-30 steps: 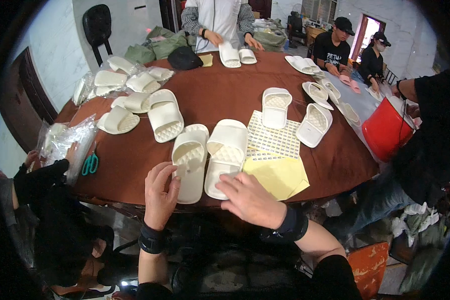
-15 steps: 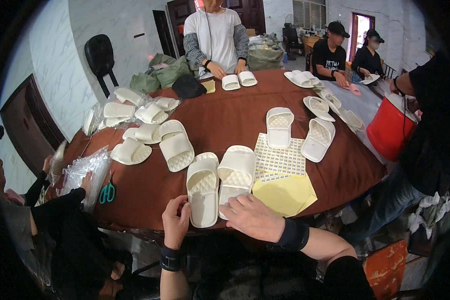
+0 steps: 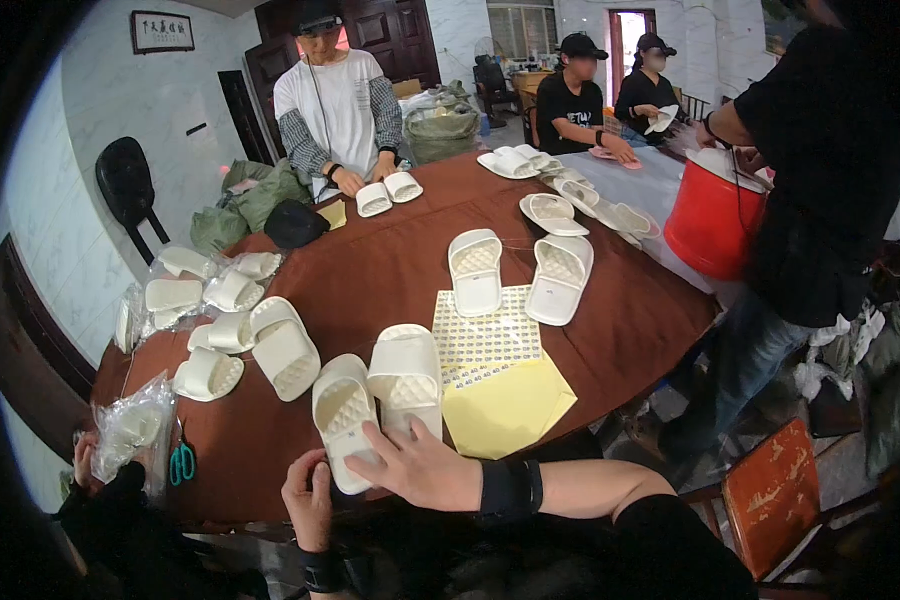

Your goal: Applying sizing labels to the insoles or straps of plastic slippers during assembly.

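Note:
A pair of cream slide slippers lies at the table's near edge, toes pointing away: the left slipper (image 3: pixel 344 415) and the right slipper (image 3: pixel 406 375), both with quilted insoles. My right hand (image 3: pixel 422 470) reaches across their heels, fingers spread, its fingertips on the left slipper's insole and by the right slipper's heel. Just beside the left slipper's heel is my left hand (image 3: pixel 310 498), its fingers bent in toward the thumb; whatever it may pinch is too small to see. To the right of the pair, a sticker sheet (image 3: pixel 485 330) overlaps yellow backing paper (image 3: pixel 505 415).
More slippers (image 3: pixel 475 272) lie on the brown cloth (image 3: pixel 390 270); some at left are bagged in clear plastic (image 3: pixel 180 295). Green-handled scissors (image 3: pixel 182 463) lie near a co-worker's hand (image 3: pixel 85 455). Other people stand or sit around the table. A red bucket (image 3: pixel 712 225) is at right.
The view has turned rightward. My right hand has shifted from the right slipper's heel onto the left slipper. My left hand stays by the left slipper's heel. A co-worker at left now handles a bagged slipper.

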### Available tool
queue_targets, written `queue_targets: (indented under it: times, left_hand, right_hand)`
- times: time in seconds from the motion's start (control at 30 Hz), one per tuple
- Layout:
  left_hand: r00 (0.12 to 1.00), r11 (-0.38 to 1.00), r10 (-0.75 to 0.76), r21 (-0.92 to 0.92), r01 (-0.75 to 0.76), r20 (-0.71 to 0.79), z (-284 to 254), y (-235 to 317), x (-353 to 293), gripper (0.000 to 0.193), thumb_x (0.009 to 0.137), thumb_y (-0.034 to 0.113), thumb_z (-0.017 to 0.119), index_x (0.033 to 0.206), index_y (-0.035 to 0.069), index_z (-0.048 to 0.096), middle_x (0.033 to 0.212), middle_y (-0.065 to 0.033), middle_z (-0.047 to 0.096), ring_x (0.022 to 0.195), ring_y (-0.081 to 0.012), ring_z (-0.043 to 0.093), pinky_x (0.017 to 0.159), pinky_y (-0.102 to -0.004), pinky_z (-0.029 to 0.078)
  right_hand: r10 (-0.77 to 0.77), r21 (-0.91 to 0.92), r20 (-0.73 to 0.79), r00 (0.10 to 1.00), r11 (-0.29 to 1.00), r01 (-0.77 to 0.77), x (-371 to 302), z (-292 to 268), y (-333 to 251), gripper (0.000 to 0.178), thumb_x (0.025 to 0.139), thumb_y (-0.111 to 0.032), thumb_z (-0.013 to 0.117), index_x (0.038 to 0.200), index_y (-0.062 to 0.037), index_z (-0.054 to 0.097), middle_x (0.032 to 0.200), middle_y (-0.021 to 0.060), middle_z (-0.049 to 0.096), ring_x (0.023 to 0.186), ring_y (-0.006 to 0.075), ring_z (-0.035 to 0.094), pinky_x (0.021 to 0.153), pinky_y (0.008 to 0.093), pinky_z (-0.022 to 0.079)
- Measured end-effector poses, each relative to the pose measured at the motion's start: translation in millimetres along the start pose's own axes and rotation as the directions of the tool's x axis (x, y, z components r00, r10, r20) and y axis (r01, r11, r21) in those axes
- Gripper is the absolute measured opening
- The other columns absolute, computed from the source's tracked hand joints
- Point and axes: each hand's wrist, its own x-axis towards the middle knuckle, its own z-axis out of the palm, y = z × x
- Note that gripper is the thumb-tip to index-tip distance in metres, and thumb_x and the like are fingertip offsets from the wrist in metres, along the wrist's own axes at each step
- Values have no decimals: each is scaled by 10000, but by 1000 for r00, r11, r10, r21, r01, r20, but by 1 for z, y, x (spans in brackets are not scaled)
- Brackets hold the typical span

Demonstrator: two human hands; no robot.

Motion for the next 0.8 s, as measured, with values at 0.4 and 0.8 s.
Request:
queue_targets:
  times: [0.4, 0.8]
  left_hand:
    - [1000, 1000, 12, -15, -13, -22, 3, -3, 1, 181, 962, 66, 591, 1096, -37, 657, 953, -106, 685, 902, -180, 645, 847, -308, 496]
    - [993, 976, 118, 186, -111, -24, 0, 17, 3, 134, 915, 63, 651, 1027, 0, 688, 889, -130, 693, 841, -241, 668, 765, -319, 518]
  right_hand:
    - [147, 738, -46, 988, 671, -66, 84, -106, 48, 317, 994, -102, 572, 1302, -24, 565, 1123, 153, 662, 1006, 204, 665, 871, 329, 537]
    - [499, 597, -505, 704, 791, -132, 100, -243, 175, 309, 1048, -218, 466, 1198, 14, 602, 1101, 121, 687, 993, 206, 696, 861, 327, 537]
